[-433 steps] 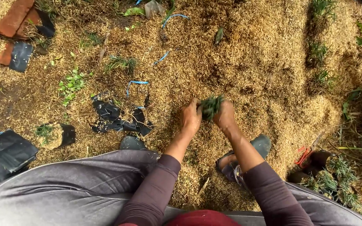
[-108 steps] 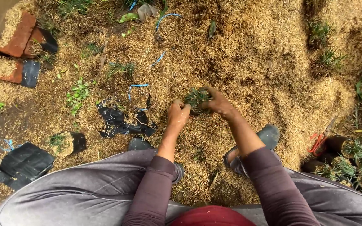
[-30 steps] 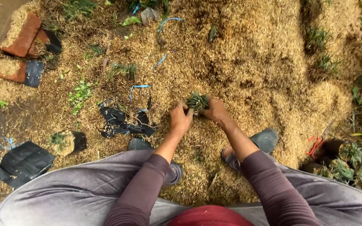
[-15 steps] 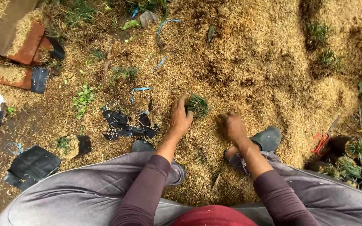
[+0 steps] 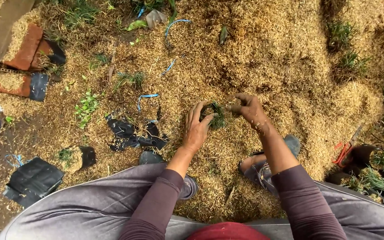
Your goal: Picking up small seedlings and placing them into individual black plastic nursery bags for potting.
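Left hand (image 5: 196,129) cupped round the seedling (image 5: 215,116), fingers curled against its left side, holding it on the husk pile (image 5: 281,66). Right hand (image 5: 250,109) just right of it: fingers bunched, tips pinched together over the husk, apparently carrying a pinch of it; can't tell whether they touch the leaves.

Seedling sits centre frame, between both hands, what looks like a dark bag rim showing at its top-left edge.

My read: husk is being packed round the plant. To do it well:
- keep left hand as the wall, so the stem stays upright
- drop husk at the base, not on the leaves
- fill evenly all round, press lightly
- don't crush the green tuft

Nearby: torn black bags (image 5: 132,133) to the left, blue ties (image 5: 146,96) beyond them, more potted seedlings (image 5: 381,173) far right by the red-handled shears (image 5: 344,149).
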